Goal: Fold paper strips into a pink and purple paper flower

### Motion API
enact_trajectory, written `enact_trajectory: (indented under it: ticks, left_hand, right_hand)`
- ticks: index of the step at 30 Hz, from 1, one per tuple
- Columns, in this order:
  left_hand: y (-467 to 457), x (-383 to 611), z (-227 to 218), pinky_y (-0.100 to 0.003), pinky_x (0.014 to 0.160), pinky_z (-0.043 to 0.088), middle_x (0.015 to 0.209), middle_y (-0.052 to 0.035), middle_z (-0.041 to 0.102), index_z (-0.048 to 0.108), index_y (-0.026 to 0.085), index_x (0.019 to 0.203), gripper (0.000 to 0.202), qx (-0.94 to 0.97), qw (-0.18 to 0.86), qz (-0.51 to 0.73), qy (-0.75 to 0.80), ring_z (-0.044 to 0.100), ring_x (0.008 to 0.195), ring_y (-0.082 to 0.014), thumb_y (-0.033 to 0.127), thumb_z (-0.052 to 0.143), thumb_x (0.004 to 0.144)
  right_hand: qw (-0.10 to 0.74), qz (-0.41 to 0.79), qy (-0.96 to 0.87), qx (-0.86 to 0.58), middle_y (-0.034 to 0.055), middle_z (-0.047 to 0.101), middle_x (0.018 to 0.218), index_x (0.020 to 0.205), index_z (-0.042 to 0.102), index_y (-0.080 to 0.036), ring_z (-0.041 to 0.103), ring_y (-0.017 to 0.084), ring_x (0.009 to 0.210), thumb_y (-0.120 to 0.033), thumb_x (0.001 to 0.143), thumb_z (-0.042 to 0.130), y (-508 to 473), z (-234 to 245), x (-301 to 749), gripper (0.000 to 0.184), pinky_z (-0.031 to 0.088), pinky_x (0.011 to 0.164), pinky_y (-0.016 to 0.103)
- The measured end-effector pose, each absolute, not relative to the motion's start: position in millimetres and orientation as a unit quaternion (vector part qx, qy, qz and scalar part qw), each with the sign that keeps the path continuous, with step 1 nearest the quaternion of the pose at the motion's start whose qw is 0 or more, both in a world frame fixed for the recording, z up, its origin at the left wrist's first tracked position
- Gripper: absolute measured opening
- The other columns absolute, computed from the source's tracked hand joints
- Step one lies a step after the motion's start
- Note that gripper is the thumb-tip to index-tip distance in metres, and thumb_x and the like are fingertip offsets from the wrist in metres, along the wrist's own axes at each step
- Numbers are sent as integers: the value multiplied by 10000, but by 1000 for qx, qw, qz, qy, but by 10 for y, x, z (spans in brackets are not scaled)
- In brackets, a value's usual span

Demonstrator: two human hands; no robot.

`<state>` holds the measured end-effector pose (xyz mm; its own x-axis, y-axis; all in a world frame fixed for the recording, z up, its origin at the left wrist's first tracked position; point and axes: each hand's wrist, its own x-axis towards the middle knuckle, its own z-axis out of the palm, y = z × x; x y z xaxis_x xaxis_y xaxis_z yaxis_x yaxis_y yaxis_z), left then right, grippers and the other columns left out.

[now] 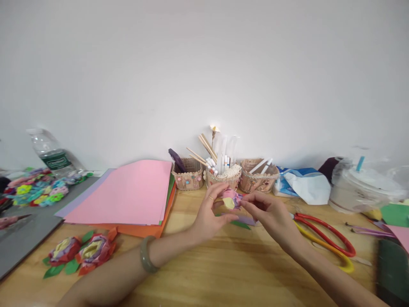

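Note:
A small paper flower (pixel 230 199) in pink, purple and pale yellow is held up above the wooden table, in front of the baskets. My left hand (pixel 211 209) is closed around its left side, with the thumb below and the fingers above. On the flower's right edge, my right hand (pixel 266 211) pinches a petal between thumb and fingertips. Beneath the hands lie a purple paper strip (pixel 245 220) and a green paper piece (pixel 240 224), partly covered. Two finished-looking paper flowers (pixel 96 251) with green leaves rest at the left front.
Coloured paper sheets (pixel 128 192) are stacked on the left. Three woven baskets (pixel 189 181) with sticks and pens line the wall. Red and yellow scissors (pixel 329 238) lie right, near a lidded cup (pixel 364 187) and a tissue pack (pixel 300 181). A plastic bottle (pixel 53 153) leans at far left.

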<state>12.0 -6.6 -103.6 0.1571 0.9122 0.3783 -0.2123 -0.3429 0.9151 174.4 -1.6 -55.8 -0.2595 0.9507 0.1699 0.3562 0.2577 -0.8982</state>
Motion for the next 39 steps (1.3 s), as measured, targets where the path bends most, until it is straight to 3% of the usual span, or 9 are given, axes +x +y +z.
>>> enact_trajectory:
  ticks: [2, 4, 9, 16, 23, 32, 39]
  left_hand:
    - [-57, 133, -1018, -369, 912, 427, 1299, -95, 420, 421, 271, 1232, 660, 528, 567, 562, 289, 485, 1121, -233, 286, 711, 640]
    - [-36, 147, -998, -366, 900, 431, 1228, -100, 508, 445, 238, 1218, 635, 489, 616, 546, 288, 528, 1066, -227, 314, 705, 644]
    - [12, 161, -994, -330, 869, 444, 1075, -67, 602, 538, 221, 1106, 605, 477, 593, 578, 295, 565, 985, -201, 260, 771, 549]
    - [-9, 146, -1049, -312, 789, 489, 1147, -87, 554, 517, 240, 1168, 668, 493, 592, 566, 295, 563, 977, -208, 205, 770, 551]
    - [9, 149, -1068, -317, 838, 481, 1213, -70, 488, 552, 264, 1123, 589, 505, 574, 581, 281, 526, 1055, -212, 162, 747, 577]
    - [-18, 138, -1044, -325, 823, 485, 1182, -95, 530, 514, 245, 1172, 666, 507, 591, 561, 280, 545, 1031, -222, 177, 763, 558]
    - [-50, 120, -967, -348, 872, 441, 1102, -93, 601, 511, 205, 1191, 619, 491, 616, 544, 289, 569, 997, -219, 239, 732, 613]
  right_hand:
    - [398, 372, -700, -461, -2, 533, 622, 720, 613, -160, 447, 102, 531, -376, 783, 545, -7, -581, 1760, 235, 353, 464, 218]
    - [404, 346, -717, -451, 1, 526, 626, 726, 615, -163, 440, 105, 533, -364, 795, 533, -7, -600, 1772, 228, 348, 460, 222]
    - [387, 228, -786, -425, 7, 534, 633, 756, 618, -179, 447, 111, 542, -267, 813, 507, -43, -583, 1766, 153, 361, 483, 230]
    - [365, 201, -812, -408, 6, 535, 635, 725, 609, -182, 464, 110, 544, -236, 819, 504, -27, -535, 1771, 151, 370, 484, 224]
    - [346, 186, -820, -417, 22, 577, 672, 786, 638, -179, 482, 117, 547, -244, 825, 492, -7, -563, 1776, 165, 376, 494, 231]
    - [329, 145, -833, -420, 7, 561, 628, 698, 598, -186, 480, 112, 529, -212, 811, 479, -6, -563, 1788, 167, 367, 487, 222]
    - [347, 62, -838, -416, 20, 566, 640, 770, 625, -171, 490, 117, 529, -188, 797, 464, -19, -611, 1792, 164, 375, 498, 231]
